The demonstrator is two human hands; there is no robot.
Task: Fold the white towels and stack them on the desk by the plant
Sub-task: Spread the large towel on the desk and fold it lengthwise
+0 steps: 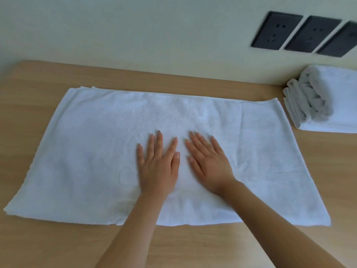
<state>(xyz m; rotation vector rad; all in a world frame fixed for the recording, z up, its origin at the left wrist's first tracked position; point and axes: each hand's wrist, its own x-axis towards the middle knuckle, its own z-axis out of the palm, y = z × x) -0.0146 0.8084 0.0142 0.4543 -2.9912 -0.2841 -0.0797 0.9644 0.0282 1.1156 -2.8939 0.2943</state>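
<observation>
A white towel (92,151) lies spread flat across the wooden desk (38,244), folded once into a wide rectangle. My left hand (157,167) presses flat on its middle with straight fingers. My right hand (209,163) lies flat beside it, fingers straight and angled up to the left. Both palms rest on the cloth side by side, a small gap between them. A stack of folded white towels (324,97) sits at the desk's far right, against the wall and partly cut off by the frame edge. No plant is in view.
A pale wall (154,35) runs along the back of the desk. Three dark power sockets (309,33) sit on it at the upper right. Bare wood shows in front of the towel and at its left.
</observation>
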